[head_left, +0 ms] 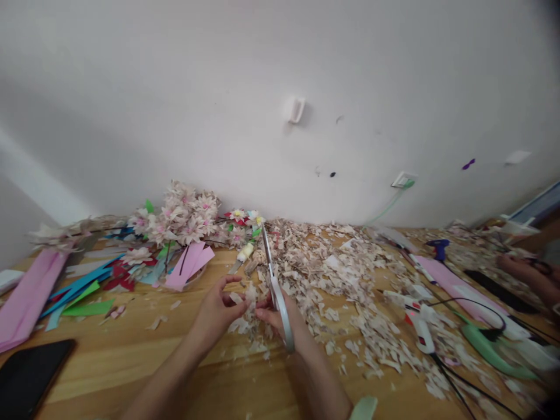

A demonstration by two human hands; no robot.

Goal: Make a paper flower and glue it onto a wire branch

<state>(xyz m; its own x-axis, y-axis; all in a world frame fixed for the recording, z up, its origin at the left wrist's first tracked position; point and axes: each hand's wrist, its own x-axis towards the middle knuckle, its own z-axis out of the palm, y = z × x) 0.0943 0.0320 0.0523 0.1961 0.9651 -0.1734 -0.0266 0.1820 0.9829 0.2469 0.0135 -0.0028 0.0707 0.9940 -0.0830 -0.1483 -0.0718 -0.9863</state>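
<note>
Near the middle of the wooden table, my left hand (221,304) has its fingers bent and pinched on a small pale petal piece (237,298). My right hand (280,315) is close beside it, fingers curled round the grey handle of the scissors (280,300). The scissor blades point away toward the wall and look closed. Its fingertips also touch the pale pieces between the two hands. Pale scraps (324,274) lie heaped beyond and to the right of my hands. A small bottle with a yellow top (245,252) lies just past my left hand.
Pale flowers (184,213) are piled at the back left, beside pink paper (32,297) and blue strips (83,284). A black phone (32,376) lies front left. At right are a white glue gun (420,326), cables, a blue glue gun (438,248) and another person's hand (525,274).
</note>
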